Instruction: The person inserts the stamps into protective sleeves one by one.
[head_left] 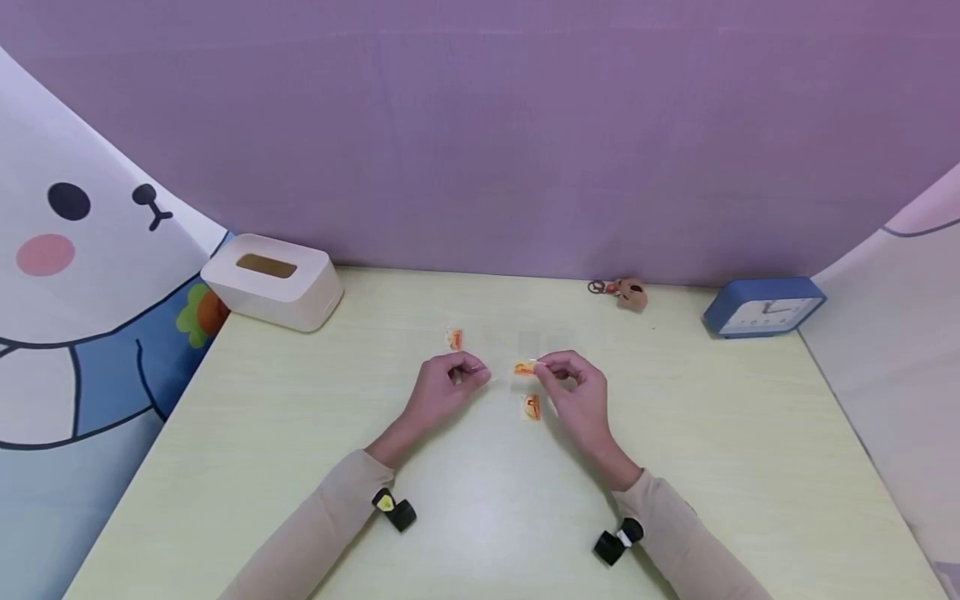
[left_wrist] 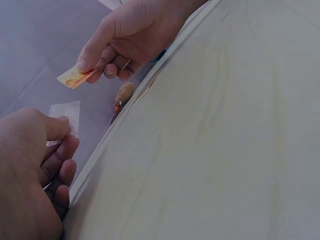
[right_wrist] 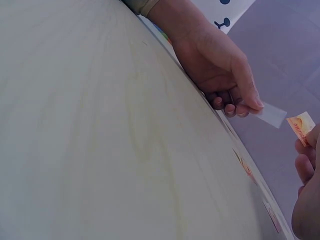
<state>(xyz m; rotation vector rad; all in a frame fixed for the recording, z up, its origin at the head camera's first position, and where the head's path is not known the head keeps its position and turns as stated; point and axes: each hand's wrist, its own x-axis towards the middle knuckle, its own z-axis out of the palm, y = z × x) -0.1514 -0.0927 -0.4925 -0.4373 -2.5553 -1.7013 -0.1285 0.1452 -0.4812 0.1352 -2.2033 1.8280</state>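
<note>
Forearms (head_left: pixel 322 518) angled inward, left grip (head_left: pixel 447 387) pinching seemingly clear film (right_wrist: pixel 273 116), right grip (head_left: pixel 583 397) pinching orange slip (head_left: pixel 523 367)

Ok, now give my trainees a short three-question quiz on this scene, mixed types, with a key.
1. Multiple choice: what does the right hand pinch? (a) a brown keyring charm (b) a small orange printed piece (c) a tissue box
2. True or false: in the head view, the tissue box stands to the right of the blue clock.
3. Short answer: which hand pinches the translucent slip?

Key: 1 b; 2 false; 3 the left hand.
</note>
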